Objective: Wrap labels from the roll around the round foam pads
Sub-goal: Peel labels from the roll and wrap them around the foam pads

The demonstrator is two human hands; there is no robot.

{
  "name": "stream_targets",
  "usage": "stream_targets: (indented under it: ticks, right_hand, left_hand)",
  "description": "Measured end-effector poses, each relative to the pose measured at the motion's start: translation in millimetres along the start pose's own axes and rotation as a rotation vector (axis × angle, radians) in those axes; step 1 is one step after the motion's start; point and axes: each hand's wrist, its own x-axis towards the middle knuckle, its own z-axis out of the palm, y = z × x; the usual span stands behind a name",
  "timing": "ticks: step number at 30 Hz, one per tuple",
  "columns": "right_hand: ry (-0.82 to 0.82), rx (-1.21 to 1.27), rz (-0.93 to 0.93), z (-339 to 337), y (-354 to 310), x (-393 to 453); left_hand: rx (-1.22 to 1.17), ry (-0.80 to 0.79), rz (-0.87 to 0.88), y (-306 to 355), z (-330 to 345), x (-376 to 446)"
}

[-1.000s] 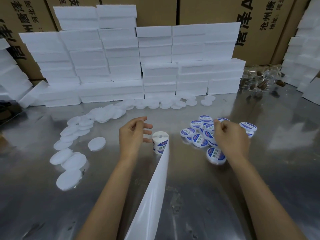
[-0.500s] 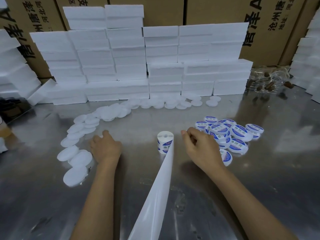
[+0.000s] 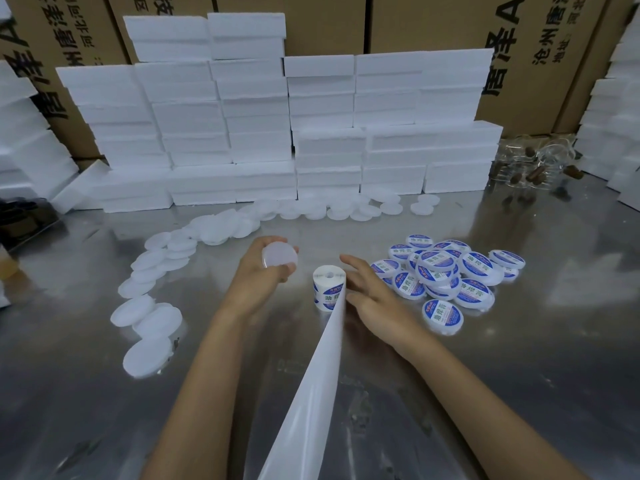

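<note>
My left hand (image 3: 258, 271) grips a plain white round foam pad (image 3: 280, 255), held up just left of the label roll (image 3: 328, 285). The roll stands upright on the steel table, and its white backing strip (image 3: 311, 393) trails toward me. My right hand (image 3: 372, 296) reaches to the roll's right side with fingers straight, touching it near where the strip leaves. Several labelled pads (image 3: 446, 275) with blue-and-white labels lie piled to the right. Unlabelled white pads (image 3: 149, 327) lie in a curved line to the left.
Stacks of white foam blocks (image 3: 277, 133) line the back of the steel table (image 3: 485, 393), with cardboard boxes (image 3: 540, 57) behind them. More foam stacks stand at the left and right edges. Clear plastic items (image 3: 533, 164) with brown parts sit at the back right.
My left hand picked up a plain pad from the left row and brought it next to the roll. My right hand uncurled and moved against the roll's right side.
</note>
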Motion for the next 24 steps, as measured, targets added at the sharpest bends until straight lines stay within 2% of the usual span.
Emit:
stream_targets:
  ticks: [4, 8, 10, 14, 19, 24]
  right_hand:
    - [0.060, -0.063, -0.015, 0, 1, 0]
    - [0.093, -0.096, -0.039, 2, 4, 1]
    - [0.110, -0.143, -0.037, 3, 5, 2]
    - [0.169, -0.113, -0.053, 5, 7, 2]
    - [0.222, -0.036, -0.035, 6, 6, 3]
    - [0.295, -0.066, 0.005, 4, 4, 2]
  left_hand:
    - [0.046, -0.114, 0.115, 8, 13, -9]
    - [0.169, -0.086, 0.178, 10, 20, -13]
    - [0.235, -0.067, 0.172, 8, 23, -12]
    - [0.256, -0.152, 0.106, 4, 27, -13]
    - [0.253, -0.150, 0.134, 1, 32, -12]
    - [0.231, -0.186, 0.174, -3, 32, -10]
